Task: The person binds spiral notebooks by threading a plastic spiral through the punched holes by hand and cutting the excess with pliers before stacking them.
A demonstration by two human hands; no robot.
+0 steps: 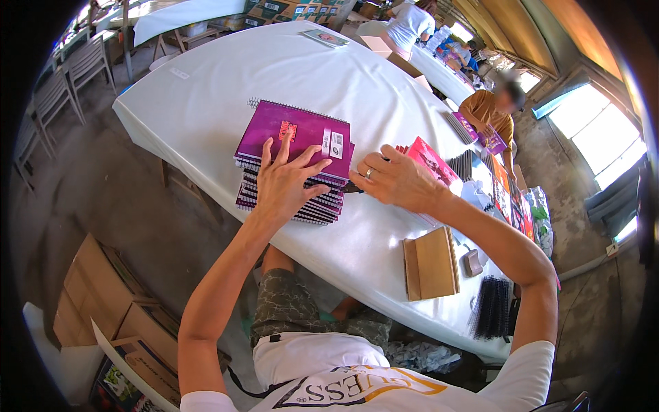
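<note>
A stack of purple spiral-bound notebooks (pixel 264 127) lies on the white-covered table in front of me. Its top cover carries a pale barcode label (pixel 336 145). My left hand (pixel 285 180) rests on that cover, fingers spread and stretched out. Just off the stack's right side is my right hand (pixel 398 180), with a ring on one finger and the fingers curled closed. A small dark piece (pixel 353 187) shows between its fingertips and the notebooks' edge; its kind is too hidden to tell. Lower in the pile, the black coil bindings face me.
Pink-covered notebooks (pixel 436 163) sit right of my right hand. Nearer me are a brown wooden block (pixel 431 264), a grey object (pixel 472 263) and black binding coils (pixel 491 307). Across the table, a person in a brown shirt (pixel 504 123) handles purple notebooks. Cardboard boxes (pixel 96 295) stand at lower left.
</note>
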